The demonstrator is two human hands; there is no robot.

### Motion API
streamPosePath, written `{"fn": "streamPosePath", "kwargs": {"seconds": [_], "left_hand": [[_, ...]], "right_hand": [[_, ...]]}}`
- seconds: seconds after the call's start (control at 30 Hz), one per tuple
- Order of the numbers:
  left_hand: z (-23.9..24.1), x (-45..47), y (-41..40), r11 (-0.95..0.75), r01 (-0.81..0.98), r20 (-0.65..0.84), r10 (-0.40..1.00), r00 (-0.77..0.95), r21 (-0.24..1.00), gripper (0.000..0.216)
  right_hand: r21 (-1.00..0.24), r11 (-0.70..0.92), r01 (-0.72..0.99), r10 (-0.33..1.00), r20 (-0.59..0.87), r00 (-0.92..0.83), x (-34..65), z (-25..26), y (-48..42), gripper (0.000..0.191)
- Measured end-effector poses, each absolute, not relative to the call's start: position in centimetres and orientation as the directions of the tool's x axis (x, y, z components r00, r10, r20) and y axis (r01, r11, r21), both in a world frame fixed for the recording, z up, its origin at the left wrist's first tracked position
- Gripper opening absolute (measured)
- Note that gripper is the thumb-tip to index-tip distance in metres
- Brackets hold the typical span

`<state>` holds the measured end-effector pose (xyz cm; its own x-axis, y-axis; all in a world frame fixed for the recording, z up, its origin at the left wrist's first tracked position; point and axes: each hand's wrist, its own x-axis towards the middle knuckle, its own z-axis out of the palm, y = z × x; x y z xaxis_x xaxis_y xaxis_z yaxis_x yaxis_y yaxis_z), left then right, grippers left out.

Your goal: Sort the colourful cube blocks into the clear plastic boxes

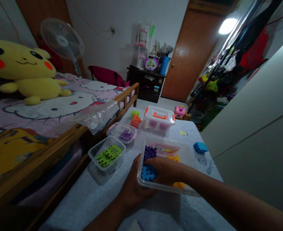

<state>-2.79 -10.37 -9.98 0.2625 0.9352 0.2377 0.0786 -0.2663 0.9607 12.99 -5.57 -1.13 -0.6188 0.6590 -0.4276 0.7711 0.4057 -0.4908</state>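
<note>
My left hand [135, 186] grips the left side of a clear plastic box [188, 154], which is tilted toward me over the table. Inside the box, my right hand [167, 168] has its fingers closed around blue interlocking blocks [148, 173] in the near left corner; the fingertips are partly hidden. Dark purple blocks [150, 152] rest just beyond the right hand. Yellow blocks [174, 158] show on both sides of the right wrist. To the left, a small clear tub [94, 158] holds light green blocks [109, 155].
Behind the tub are a lidded container [112, 129] with purple blocks and a clear box [158, 115] with orange latches. Orange blocks [135, 121] sit beside them. A blue block [200, 148] lies at the table's right edge. A wooden bed rail [83, 134] borders the left.
</note>
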Motion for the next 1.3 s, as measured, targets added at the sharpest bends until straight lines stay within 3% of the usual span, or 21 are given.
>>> {"fn": "streamPosePath", "kwargs": {"seconds": [0.27,0.43,0.67,0.87,1.07,1.3], "left_hand": [[-10.1,-2.8,-10.3,-0.260,0.085,0.230,0.937,0.261,0.962,0.091],[-10.7,-2.9,-10.2,-0.259,0.099,0.225,0.936,0.269,0.961,0.096],[-11.0,-3.0,-10.2,-0.242,0.069,0.210,0.929,0.305,0.968,0.097],[-10.4,-3.0,-10.4,-0.225,0.059,0.199,0.937,0.289,0.973,0.096],[-10.2,-3.0,-10.2,-0.264,0.067,0.234,0.926,0.296,0.962,0.090],[-10.6,-3.1,-10.4,-0.220,0.032,0.200,0.931,0.305,0.975,0.098]], "right_hand": [[-0.482,0.424,0.767,0.660,-0.416,-0.626,13.3,-1.0,-5.8,0.068],[-0.461,0.397,0.794,0.633,-0.489,-0.600,13.3,-0.2,-5.8,0.065],[-0.355,0.386,0.851,0.703,-0.484,-0.521,12.9,0.8,-6.4,0.055],[-0.282,0.511,0.812,0.683,-0.441,-0.582,12.8,0.3,-6.6,0.036],[-0.213,0.668,0.713,0.582,-0.448,-0.679,12.4,0.7,-6.4,0.047],[-0.164,0.718,0.676,0.504,-0.548,-0.668,12.9,0.5,-5.7,0.050]]}}
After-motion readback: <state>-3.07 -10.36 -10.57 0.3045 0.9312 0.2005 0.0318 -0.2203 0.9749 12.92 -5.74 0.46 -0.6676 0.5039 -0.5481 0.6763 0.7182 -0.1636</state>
